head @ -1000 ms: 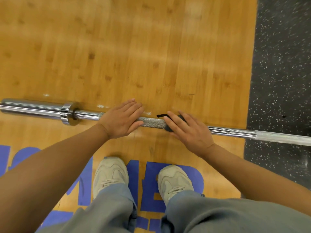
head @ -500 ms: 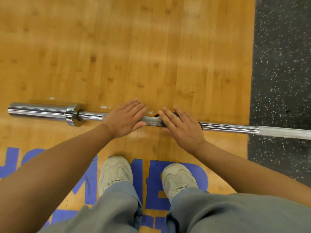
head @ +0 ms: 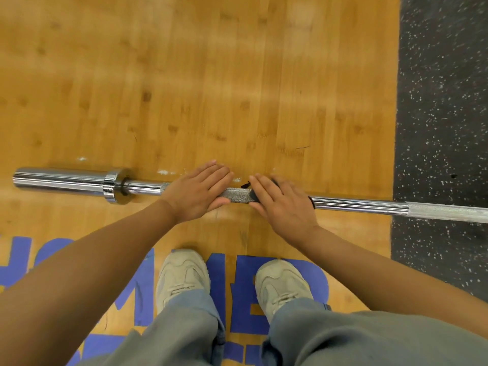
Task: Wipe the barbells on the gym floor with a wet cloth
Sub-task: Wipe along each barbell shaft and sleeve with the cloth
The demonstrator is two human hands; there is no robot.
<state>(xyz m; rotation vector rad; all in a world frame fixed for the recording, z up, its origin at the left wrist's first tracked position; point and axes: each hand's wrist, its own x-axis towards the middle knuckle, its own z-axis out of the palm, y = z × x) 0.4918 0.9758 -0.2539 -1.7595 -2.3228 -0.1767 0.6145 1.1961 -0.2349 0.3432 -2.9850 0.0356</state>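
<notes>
A chrome barbell (head: 351, 204) lies across the wooden floor from left to right, its thick sleeve and collar at the left. My left hand (head: 196, 191) rests flat on the shaft just right of the collar, fingers straight. My right hand (head: 280, 204) presses a dark cloth (head: 253, 196) onto the shaft with straight fingers. Only the cloth's edges show under the palm. A short knurled stretch of bar shows between the two hands.
The wooden platform (head: 211, 88) carries blue painted letters (head: 237, 291) near my two pale shoes (head: 182, 276). Black speckled rubber flooring (head: 443, 101) runs down the right side, and the bar's right part lies over it.
My right hand with the cloth slid left along the shaft toward my left hand, which stays in place on the bar. The view shifted slightly.
</notes>
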